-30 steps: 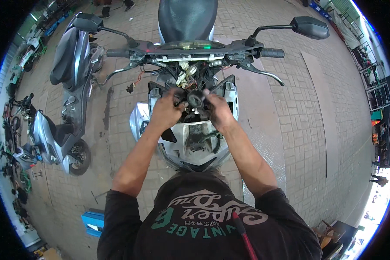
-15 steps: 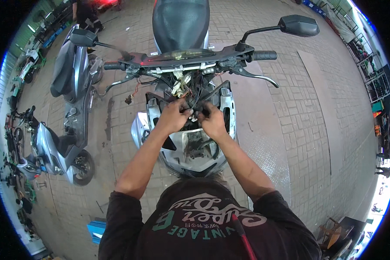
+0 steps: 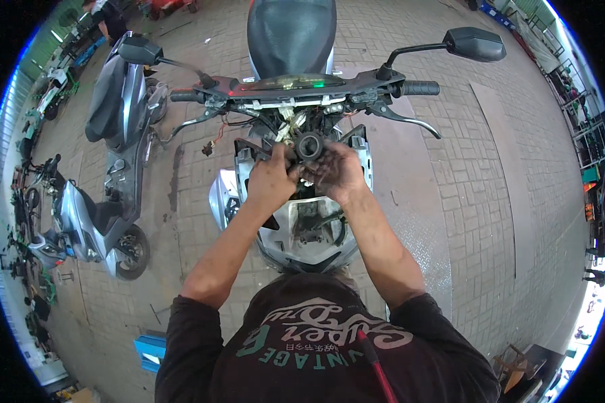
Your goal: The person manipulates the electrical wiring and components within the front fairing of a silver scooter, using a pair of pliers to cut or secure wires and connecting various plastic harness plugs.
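In the opened front of a grey-and-silver scooter (image 3: 296,235), a dark ring-shaped part (image 3: 309,147) sits among white connectors (image 3: 290,121) and black cables below the handlebar. My left hand (image 3: 270,180) is at its lower left, fingers curled closed on something I cannot make out, possibly that part's edge. My right hand (image 3: 343,173) is at the ring's lower right, its fingers bent and smeared by motion, so their grip is unclear. A loose connector (image 3: 208,149) dangles on red wires at the left of the front housing.
A second silver scooter (image 3: 117,114) and another step-through one (image 3: 87,221) stand at left. A person (image 3: 107,20) is at the top left. A metal plate (image 3: 417,215) lies right of my scooter, a blue box (image 3: 149,350) at lower left, racks (image 3: 578,127) along the right.
The ring-shaped part, obscured half a second ago, now faces up with its opening visible between my hands. My right hand's fingers are moving beside it. The person at top left has shifted leftward.
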`<move>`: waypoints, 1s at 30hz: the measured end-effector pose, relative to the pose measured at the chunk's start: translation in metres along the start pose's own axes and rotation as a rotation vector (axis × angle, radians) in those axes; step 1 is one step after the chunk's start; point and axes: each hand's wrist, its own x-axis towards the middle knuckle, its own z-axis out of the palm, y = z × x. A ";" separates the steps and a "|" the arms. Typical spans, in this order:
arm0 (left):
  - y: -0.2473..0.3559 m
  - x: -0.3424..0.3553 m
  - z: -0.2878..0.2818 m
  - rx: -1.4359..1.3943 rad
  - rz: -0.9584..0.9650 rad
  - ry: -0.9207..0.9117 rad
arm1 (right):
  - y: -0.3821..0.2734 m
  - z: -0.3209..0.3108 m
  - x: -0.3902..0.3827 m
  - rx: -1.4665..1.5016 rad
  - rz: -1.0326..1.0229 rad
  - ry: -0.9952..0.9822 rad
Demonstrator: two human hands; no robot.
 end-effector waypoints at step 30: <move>0.005 0.010 -0.016 0.290 0.308 -0.015 | 0.002 0.007 0.023 -0.376 -0.170 -0.081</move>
